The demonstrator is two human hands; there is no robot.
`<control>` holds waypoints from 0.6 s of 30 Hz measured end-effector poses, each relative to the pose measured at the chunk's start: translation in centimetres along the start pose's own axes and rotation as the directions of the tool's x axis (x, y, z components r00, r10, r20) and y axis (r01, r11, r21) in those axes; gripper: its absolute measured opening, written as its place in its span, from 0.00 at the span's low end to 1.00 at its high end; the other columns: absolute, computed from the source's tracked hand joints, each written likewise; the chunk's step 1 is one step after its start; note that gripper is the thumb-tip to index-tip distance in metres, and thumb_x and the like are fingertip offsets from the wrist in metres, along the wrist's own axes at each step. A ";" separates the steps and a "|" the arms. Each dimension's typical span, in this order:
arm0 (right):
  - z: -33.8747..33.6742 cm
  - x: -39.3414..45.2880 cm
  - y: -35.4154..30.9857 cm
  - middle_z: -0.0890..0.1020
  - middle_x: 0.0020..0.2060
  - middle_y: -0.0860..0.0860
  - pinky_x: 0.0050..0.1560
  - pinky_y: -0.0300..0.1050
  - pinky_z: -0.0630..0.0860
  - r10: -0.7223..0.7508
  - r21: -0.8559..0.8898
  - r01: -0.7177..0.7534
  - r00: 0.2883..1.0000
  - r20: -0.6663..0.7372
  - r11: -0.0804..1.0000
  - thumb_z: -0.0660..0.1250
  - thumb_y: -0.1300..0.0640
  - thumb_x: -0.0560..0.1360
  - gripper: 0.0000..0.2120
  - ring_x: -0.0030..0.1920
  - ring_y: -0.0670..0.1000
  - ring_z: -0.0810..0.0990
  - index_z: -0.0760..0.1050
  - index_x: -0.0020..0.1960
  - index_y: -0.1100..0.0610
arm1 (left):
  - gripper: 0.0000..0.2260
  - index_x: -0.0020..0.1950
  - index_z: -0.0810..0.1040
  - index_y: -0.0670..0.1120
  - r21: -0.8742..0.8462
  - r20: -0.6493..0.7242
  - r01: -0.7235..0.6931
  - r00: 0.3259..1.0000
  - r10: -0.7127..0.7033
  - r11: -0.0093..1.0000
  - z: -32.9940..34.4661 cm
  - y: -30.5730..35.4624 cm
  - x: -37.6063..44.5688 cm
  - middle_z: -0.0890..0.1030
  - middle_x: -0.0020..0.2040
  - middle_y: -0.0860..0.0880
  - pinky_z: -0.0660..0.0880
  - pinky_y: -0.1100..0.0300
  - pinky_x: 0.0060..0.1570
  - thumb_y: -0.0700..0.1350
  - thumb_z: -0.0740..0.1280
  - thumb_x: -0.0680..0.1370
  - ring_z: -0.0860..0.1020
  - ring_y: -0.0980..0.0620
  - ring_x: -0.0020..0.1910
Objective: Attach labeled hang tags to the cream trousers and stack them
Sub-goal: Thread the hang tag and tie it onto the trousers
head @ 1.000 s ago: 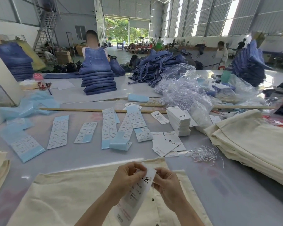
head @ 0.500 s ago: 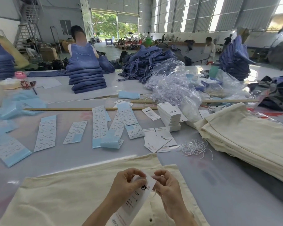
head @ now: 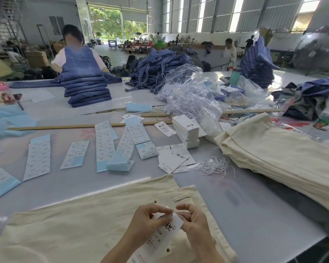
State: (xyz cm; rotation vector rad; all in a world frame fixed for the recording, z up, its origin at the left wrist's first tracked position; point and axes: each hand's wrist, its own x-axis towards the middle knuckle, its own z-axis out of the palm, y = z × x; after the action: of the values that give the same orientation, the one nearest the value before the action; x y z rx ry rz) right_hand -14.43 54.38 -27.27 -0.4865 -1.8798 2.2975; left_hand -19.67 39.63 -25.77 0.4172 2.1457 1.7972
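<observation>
Cream cotton trousers (head: 80, 230) lie flat along the near edge of the grey bench (head: 254, 209), waistband toward the bench middle. White printed card hang tag (head: 162, 231) is held just above them, upper end pinched between both hands.

Risks, as judgement: the string isn't visible at the tag's top, so if it's only half threaded it could slip out; the card could bend or crease under the pinch; the tag could end up tied to nothing and drop onto the cloth.

Left hand (head: 147, 223): fingers curled, thumb and forefinger nipping the tag's top edge. Right hand (head: 193, 220): fingers curled, tips at the tag's top right corner; whether it also holds string, cannot tell.

Stack of folded cream trousers (head: 285, 160) sits at the bench's right edge, loose white strings (head: 214, 165) just beside it.
</observation>
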 end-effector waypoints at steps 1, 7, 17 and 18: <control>-0.1 -0.1 0.1 0.83 0.33 0.62 0.34 0.41 0.77 0.006 -0.005 -0.006 1.000 0.000 1.000 0.65 0.77 0.70 0.09 0.30 0.52 0.80 0.74 0.47 0.67 | 0.11 0.38 0.86 0.54 0.004 -0.004 -0.012 1.000 0.012 1.000 0.1 -0.3 0.0 0.84 0.40 0.48 0.76 0.61 0.45 0.37 0.77 0.66 0.81 0.54 0.42; -0.6 -1.0 0.3 0.82 0.31 0.62 0.34 0.42 0.77 0.033 -0.002 -0.033 0.999 -0.001 0.999 0.70 0.74 0.69 0.13 0.30 0.53 0.79 0.74 0.51 0.67 | 0.06 0.35 0.86 0.53 -0.034 -0.070 -0.025 0.997 0.023 0.999 1.5 -1.6 -0.3 0.77 0.46 0.48 0.71 0.66 0.44 0.43 0.78 0.62 0.77 0.57 0.44; -2.1 -1.0 -0.6 0.79 0.25 0.51 0.22 0.36 0.63 0.020 -0.181 -0.017 1.000 0.010 0.983 0.70 0.68 0.72 0.09 0.21 0.45 0.67 0.82 0.35 0.58 | 0.09 0.33 0.83 0.49 -0.074 -0.151 0.048 0.987 -0.059 0.996 0.7 -1.3 1.5 0.83 0.39 0.51 0.71 0.69 0.30 0.36 0.74 0.69 0.78 0.58 0.29; -2.2 -0.9 -0.6 0.79 0.25 0.52 0.22 0.36 0.63 0.029 -0.190 -0.027 1.000 0.008 0.981 0.70 0.68 0.71 0.10 0.20 0.44 0.67 0.82 0.34 0.58 | 0.09 0.33 0.83 0.49 -0.042 -0.153 0.052 0.987 -0.058 0.998 0.1 -1.4 1.9 0.84 0.39 0.49 0.72 0.68 0.31 0.36 0.74 0.69 0.77 0.59 0.29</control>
State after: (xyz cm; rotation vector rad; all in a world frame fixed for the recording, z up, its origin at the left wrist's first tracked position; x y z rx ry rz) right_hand -12.89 56.28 -26.93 -0.5269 -2.1223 2.1522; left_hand -21.37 40.22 -27.23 0.2144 2.1973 1.8919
